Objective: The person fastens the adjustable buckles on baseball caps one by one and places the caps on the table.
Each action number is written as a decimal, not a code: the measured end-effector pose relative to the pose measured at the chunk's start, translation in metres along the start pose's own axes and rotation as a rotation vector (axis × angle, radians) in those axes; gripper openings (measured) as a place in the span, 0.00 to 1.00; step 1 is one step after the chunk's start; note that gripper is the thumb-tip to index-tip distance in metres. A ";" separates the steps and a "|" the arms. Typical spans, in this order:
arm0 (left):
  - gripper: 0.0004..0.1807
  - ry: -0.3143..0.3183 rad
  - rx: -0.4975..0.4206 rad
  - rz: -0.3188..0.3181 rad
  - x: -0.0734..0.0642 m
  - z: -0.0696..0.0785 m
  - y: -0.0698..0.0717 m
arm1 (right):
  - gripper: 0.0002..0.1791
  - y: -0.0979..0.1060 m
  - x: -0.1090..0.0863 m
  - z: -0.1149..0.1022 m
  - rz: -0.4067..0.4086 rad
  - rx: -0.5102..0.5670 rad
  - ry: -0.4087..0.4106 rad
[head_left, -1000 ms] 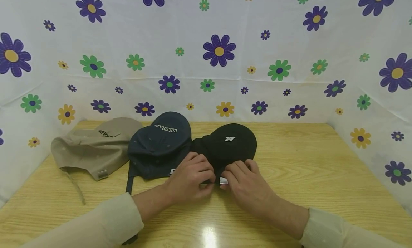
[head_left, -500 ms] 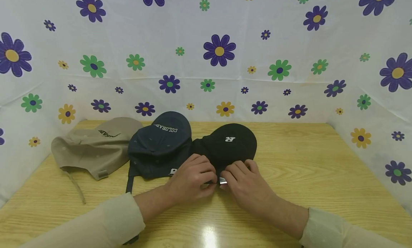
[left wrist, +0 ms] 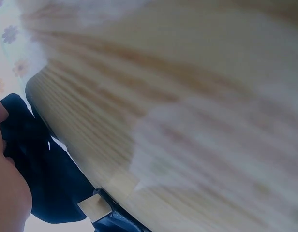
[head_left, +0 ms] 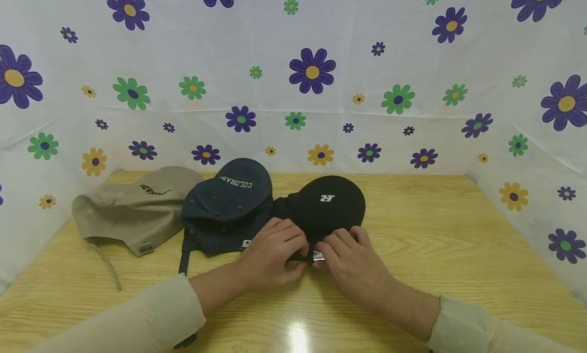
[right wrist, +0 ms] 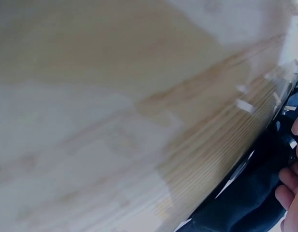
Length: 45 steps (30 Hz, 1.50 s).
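Observation:
A black cap with a white R on its front lies right of the middle in the head view, its rear edge toward me. My left hand holds the left part of that edge, fingers curled and thumb below. My right hand pinches the edge just to the right, beside a shiny silver buckle. The strap is mostly hidden by the fingers. The left wrist view shows part of the left hand by dark cloth. At the right wrist view's edge, the right hand's fingers touch dark fabric.
Left of the black cap lies a navy cap lettered COLORADO, its strap hanging toward me. Farther left is a beige cap with a loose strap. All rest on a wooden table backed by a flowered cloth.
My left fingers first shift slightly toward the right hand, then draw back a little, with a wider space between index finger and thumb. The right hand and the caps stay nearly still.

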<state>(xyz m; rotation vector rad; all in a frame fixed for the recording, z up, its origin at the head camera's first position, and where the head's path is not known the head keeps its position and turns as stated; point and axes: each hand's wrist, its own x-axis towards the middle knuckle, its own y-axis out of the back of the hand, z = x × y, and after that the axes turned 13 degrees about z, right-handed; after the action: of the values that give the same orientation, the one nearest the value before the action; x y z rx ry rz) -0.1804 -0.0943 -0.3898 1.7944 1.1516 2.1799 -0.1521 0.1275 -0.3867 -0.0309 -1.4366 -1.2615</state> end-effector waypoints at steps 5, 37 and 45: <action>0.08 0.027 0.019 -0.025 -0.001 0.001 0.001 | 0.14 0.000 0.000 0.000 -0.011 0.003 -0.006; 0.07 -0.059 -0.042 0.117 0.000 0.001 -0.004 | 0.18 0.003 0.000 -0.001 -0.067 0.013 -0.033; 0.08 -0.013 -0.024 0.120 0.000 0.001 -0.004 | 0.16 0.006 0.000 0.000 -0.123 0.000 -0.107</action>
<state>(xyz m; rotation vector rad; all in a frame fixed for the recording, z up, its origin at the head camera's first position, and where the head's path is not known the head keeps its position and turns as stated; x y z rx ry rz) -0.1814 -0.0913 -0.3922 1.9113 1.0357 2.2322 -0.1482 0.1296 -0.3827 -0.0098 -1.5499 -1.3776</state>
